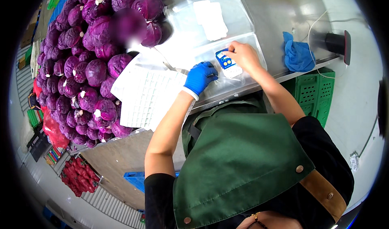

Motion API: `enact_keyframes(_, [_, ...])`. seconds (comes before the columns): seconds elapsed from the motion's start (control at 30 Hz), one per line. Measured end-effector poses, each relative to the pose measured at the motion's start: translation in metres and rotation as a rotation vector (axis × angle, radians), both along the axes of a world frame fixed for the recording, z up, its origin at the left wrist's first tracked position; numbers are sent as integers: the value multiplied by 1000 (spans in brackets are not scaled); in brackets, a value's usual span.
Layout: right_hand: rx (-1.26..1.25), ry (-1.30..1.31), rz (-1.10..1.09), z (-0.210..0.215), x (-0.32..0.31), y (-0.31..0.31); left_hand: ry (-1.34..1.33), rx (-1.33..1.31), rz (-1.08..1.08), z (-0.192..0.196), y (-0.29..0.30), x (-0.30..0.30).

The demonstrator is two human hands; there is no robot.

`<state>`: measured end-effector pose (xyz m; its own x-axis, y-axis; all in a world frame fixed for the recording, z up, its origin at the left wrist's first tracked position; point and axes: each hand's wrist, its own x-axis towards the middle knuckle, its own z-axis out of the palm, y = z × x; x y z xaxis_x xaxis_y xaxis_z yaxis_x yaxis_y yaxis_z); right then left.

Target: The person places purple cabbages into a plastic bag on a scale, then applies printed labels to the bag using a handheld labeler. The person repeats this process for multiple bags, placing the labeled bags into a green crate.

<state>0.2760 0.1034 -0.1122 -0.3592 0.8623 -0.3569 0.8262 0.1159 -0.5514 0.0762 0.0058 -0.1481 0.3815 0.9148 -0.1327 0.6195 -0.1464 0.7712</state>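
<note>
A small blue-and-white handheld meter (229, 63) with round yellow buttons lies on a clear plastic sheet (243, 46) on the metal table. My bare right hand (243, 54) reaches over it from the right, fingers pinched together at its upper end. Whether they hold anything small is hidden. My left hand (201, 78), in a blue glove, rests left of the meter with its fingers curled in. What those fingers close on, if anything, I cannot make out. Printed grid sheets (146, 95) lie beside the left wrist, partly behind the forearm.
Purple cabbages (96, 73) are heaped on the left. White tissues (212, 20) lie beyond the meter. To the right are a crumpled blue cloth (298, 53), a black stand (335, 43) with a white cable, and a green crate (314, 95) below the table edge.
</note>
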Motion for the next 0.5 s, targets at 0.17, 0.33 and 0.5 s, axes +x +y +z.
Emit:
enact_keyframes(0.17, [-600, 718, -221, 67, 19, 9, -377, -224, 433, 2, 4, -19])
enact_keyframes(0.33, [-471, 636, -220, 39, 17, 0, -658, -31, 1125, 42, 40, -48])
enact_keyframes(0.5, [-283, 401, -166, -11, -2, -5, -475, -87, 623, 47, 13, -13])
